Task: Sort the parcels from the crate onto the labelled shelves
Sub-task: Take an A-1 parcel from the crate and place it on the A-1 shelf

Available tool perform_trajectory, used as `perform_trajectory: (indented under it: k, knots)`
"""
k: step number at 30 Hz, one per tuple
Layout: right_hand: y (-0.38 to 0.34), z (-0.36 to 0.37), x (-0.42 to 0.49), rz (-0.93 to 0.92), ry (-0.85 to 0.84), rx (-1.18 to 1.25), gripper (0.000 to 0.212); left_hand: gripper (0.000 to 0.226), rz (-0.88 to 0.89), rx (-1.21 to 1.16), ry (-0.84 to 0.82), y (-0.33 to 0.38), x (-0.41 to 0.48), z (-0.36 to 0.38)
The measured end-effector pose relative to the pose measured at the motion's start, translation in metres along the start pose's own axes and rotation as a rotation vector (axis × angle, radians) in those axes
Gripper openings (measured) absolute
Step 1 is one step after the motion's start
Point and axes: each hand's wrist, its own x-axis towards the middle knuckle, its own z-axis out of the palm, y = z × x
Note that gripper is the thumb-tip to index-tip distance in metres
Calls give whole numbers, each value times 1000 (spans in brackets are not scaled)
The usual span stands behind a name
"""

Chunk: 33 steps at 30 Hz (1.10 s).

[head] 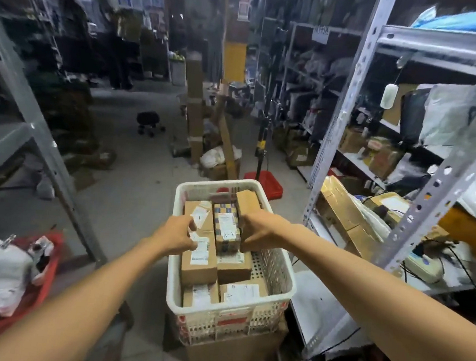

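A white plastic crate [283, 273] stands on a cardboard box in the aisle, filled with several brown cardboard parcels bearing white labels. My left hand [179, 234] rests on the long parcel [199, 252] at the crate's left side, fingers curled at its label. My right hand [258, 229] grips the right side of a small parcel with checked tape [227, 228] marked "A-1", which lies on top in the middle. Another brown parcel [247, 202] stands behind my right hand.
A grey metal shelf rack [444, 172] loaded with boxes and bags stands at the right. Another rack post [38, 131] rises at the left. A red basket [12, 284] with soft mail bags sits at lower left. A red tray [268, 184] lies beyond the crate.
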Motion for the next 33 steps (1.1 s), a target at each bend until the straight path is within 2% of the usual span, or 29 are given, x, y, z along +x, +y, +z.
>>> perform_trajectory:
  k: [7, 13, 19, 22, 24, 26, 28, 31, 33]
  knots:
    - [43, 1, 88, -51, -65, 79, 53, 44, -75, 10, -24, -20, 75, 4]
    - [87, 13, 185, -61, -108, 95, 48, 43, -202, 37, -91, -45, 141, 24]
    - [117, 65, 258, -24, -226, 322, 35, 44, -293, -16, -188, -71, 188, 72]
    - [130, 110, 284, 11, -307, 386, 16, 47, -340, -58, -232, -85, 209, 102]
    - [138, 143, 302, 54, -332, 445, 18, 52, -357, -42, -265, -95, 227, 124]
    - [142, 173, 315, 109, -306, 496, 43, 54, -370, -17, -260, -105, 244, 144]
    - [144, 208, 330, 189, -290, 581, 57, 51, -394, -29, -224, -119, 260, 165]
    - [143, 250, 349, 312, -307, 715, 64, 47, -426, -24, -172, -137, 271, 193]
    - [144, 272, 365, 388, -293, 819, 68, 53, -463, -37, -126, -148, 274, 212]
